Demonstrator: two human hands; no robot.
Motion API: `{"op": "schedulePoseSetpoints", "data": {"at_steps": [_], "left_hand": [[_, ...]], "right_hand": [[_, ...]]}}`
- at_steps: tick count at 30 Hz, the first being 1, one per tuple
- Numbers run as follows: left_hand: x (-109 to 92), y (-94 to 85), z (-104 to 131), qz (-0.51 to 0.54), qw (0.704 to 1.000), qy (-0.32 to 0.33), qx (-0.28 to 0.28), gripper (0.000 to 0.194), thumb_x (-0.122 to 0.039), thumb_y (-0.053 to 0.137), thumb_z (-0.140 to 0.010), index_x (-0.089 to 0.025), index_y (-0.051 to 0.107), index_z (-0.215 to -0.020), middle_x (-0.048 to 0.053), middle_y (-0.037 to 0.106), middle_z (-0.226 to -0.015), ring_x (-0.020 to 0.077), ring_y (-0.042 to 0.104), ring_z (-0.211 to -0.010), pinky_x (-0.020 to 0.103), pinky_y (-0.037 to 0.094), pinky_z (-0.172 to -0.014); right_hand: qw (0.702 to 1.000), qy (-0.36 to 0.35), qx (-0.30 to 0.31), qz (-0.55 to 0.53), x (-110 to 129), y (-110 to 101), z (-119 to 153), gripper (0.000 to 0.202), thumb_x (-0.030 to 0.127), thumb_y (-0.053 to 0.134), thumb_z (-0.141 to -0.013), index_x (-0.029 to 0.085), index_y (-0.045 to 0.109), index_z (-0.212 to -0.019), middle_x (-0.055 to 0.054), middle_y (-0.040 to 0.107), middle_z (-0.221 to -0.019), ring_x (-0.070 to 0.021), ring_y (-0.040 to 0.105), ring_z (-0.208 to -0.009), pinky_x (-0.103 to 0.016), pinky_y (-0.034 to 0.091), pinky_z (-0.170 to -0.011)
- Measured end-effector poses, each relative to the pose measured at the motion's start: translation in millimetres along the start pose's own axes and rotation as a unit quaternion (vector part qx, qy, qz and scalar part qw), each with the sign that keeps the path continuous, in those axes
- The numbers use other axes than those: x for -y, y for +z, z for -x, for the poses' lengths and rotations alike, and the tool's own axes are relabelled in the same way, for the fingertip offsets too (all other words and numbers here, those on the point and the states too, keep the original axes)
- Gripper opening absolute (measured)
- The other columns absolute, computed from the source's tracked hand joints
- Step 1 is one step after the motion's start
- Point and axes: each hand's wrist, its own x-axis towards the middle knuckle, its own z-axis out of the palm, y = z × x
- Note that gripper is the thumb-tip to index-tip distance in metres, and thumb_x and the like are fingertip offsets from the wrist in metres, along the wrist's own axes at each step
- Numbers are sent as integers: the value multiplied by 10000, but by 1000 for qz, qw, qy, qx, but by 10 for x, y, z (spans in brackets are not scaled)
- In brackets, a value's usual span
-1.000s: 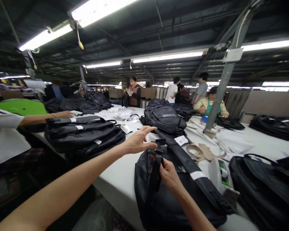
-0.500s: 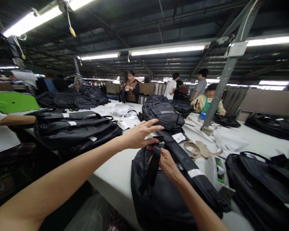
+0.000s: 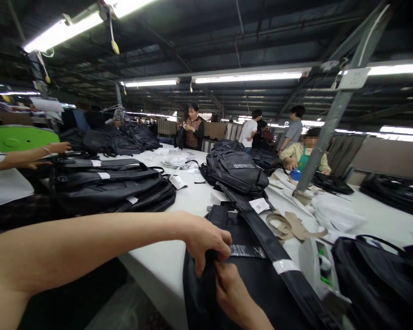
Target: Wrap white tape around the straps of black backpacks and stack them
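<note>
A black backpack [image 3: 254, 284] lies on the table in front of me. Its near strap [image 3: 211, 279] runs down the left side, and both my hands are on it. My left hand [image 3: 206, 240] comes over from above with fingers closed round the strap. Just below, my right hand [image 3: 232, 288] pinches the same strap close to the left fingertips. What is between the fingers is partly hidden. The other strap [image 3: 268, 238] lies along the right of the bag with a white band [image 3: 285, 266] round it. A white tag [image 3: 259, 205] rests by the bag's top.
Another backpack [image 3: 237, 169] stands beyond mine. Stacked black bags [image 3: 113, 183] lie to the left, near a co-worker's hand [image 3: 57, 147]. On the right are paper scraps [image 3: 296, 225], a white tape dispenser [image 3: 311, 261], more bags [image 3: 375, 275] and a metal post [image 3: 325, 133]. Several people stand farther back.
Both my hands have moved down the strap towards me. My left hand, its fingers spread before, has closed on it. At the left, a co-worker's hands have shifted above the stacked bags.
</note>
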Motion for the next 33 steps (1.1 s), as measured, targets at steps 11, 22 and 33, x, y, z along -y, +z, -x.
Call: {"op": "schedulePoseSetpoints", "data": {"at_steps": [11, 22, 33], "left_hand": [[130, -93, -113, -52, 994, 4, 94, 238, -37, 685, -462, -226, 597, -578, -29, 421, -681, 118, 384, -510, 262, 319, -503], [196, -179, -101, -5, 997, 12, 78, 319, -10, 643, -447, -248, 649, -659, -30, 377, -692, 124, 412, -549, 239, 356, -525], [351, -252, -44, -88, 994, 55, 45, 416, -20, 584, -526, -215, 608, -894, 8, 470, -887, 128, 466, -613, 229, 382, -541]], "right_hand": [[999, 40, 10, 5, -94, -55, 24, 305, 307, 310, -902, 154, 545, -782, 22, 417, -544, -92, 360, -438, -242, 242, -456], [999, 36, 23, 20, -91, -132, -5, 349, 337, 282, -919, 157, 578, -873, 0, 466, -562, -100, 389, -443, -242, 256, -457], [980, 117, 43, -154, -122, -139, -26, 552, 554, 301, -879, 122, 584, -1072, 2, 496, -547, -119, 449, -477, -221, 354, -476]]}}
